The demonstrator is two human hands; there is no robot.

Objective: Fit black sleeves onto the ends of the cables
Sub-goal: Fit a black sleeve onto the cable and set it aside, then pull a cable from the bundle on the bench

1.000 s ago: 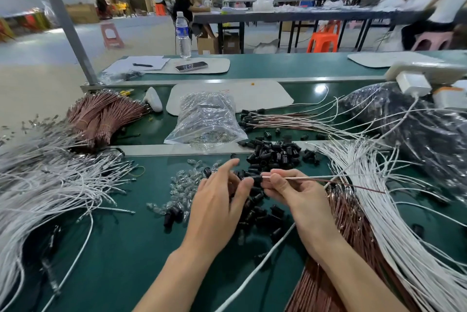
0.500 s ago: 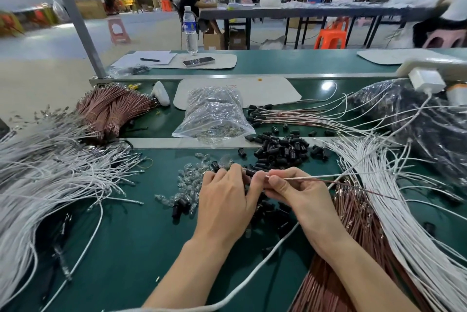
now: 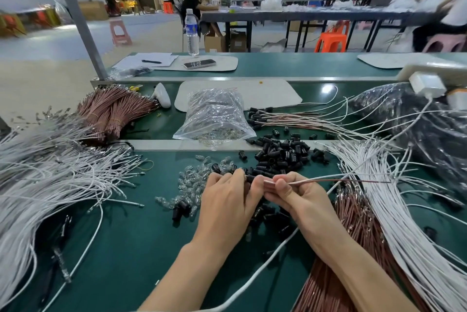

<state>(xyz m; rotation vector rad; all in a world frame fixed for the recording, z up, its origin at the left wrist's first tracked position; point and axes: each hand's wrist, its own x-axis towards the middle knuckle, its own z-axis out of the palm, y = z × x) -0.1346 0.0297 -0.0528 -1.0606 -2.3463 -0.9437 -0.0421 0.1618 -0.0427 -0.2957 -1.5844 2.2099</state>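
On the green table [image 3: 121,248], the left hand [image 3: 227,203] curls its fingers and pinches a black sleeve [image 3: 250,178] at the fingertips. Just beside it at 3 o'clock, the right hand [image 3: 300,200] pinches a thin cable [image 3: 328,180] between thumb and forefinger. The cable's end meets the sleeve between the two hands and its length runs off towards 3 o'clock. How far the end sits inside the sleeve cannot be told.

At 9 o'clock from the hands lies a scatter of clear bulbs [image 3: 189,182], and further out a spread of white wires [image 3: 50,180]. At 4 o'clock, brown cables [image 3: 351,241] lie beside white cables [image 3: 409,230].

At 12 o'clock sits the sleeve pile [image 3: 280,155]. Beyond it are a clear plastic bag [image 3: 214,114] at 11 o'clock and capped cables [image 3: 290,119] at 1 o'clock. Far off at 11 o'clock stands a water bottle [image 3: 191,31].
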